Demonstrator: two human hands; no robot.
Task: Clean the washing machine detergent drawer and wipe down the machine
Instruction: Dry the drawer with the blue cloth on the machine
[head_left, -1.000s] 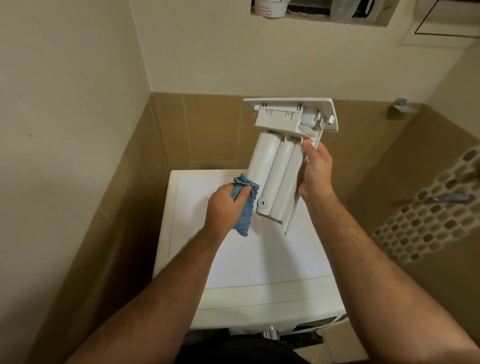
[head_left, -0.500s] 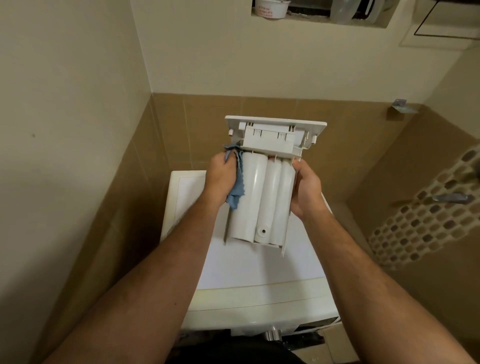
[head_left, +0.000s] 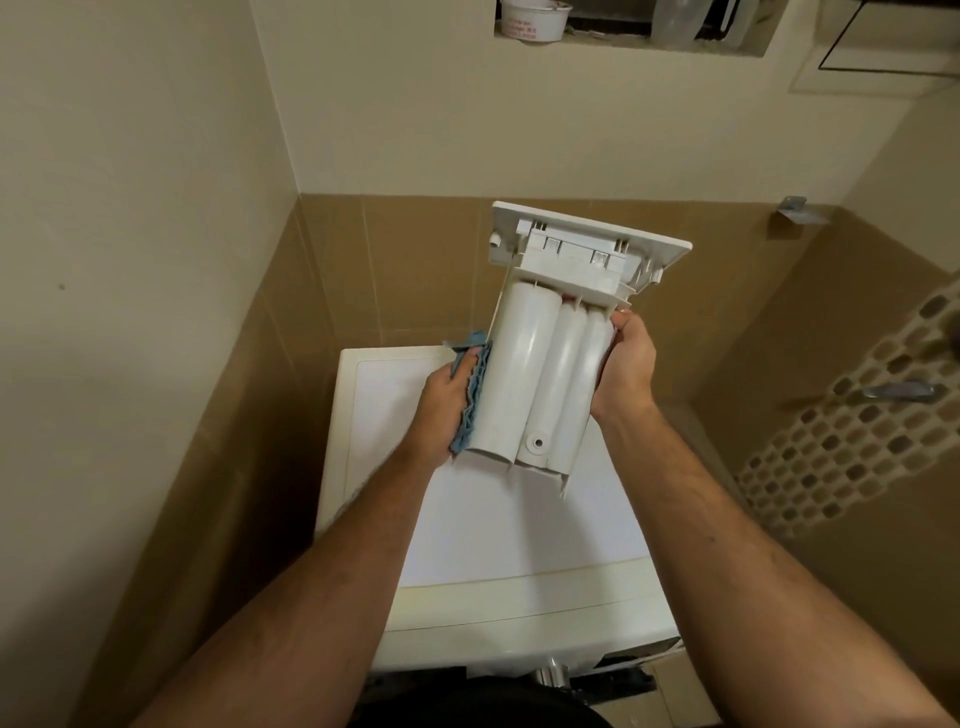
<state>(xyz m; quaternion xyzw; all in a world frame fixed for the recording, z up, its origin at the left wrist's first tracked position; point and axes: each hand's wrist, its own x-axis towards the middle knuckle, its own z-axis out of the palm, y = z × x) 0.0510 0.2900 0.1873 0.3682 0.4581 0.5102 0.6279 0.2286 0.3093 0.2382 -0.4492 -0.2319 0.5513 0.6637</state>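
The drawer (head_left: 540, 364) is held in the air above the washer (head_left: 519, 545), underside toward the camera, front panel uppermost and tilted to the right. Three rounded compartment backs run down its length.

Left hand (head_left: 447, 410): fingers curled round a blue cloth (head_left: 470, 410) — the cloth is pressed against the drawer's left side wall, bunched along the edge from mid-height to the lower corner.

Right hand (head_left: 626, 366): grips the drawer's right side, fingers wrapped round the far edge and out of sight; the fingertips reach just below the front panel.

The washer top is white and flat — it stands in a corner, close to the tiled walls. A wall niche (head_left: 623, 26) above holds a white tub (head_left: 535, 21).
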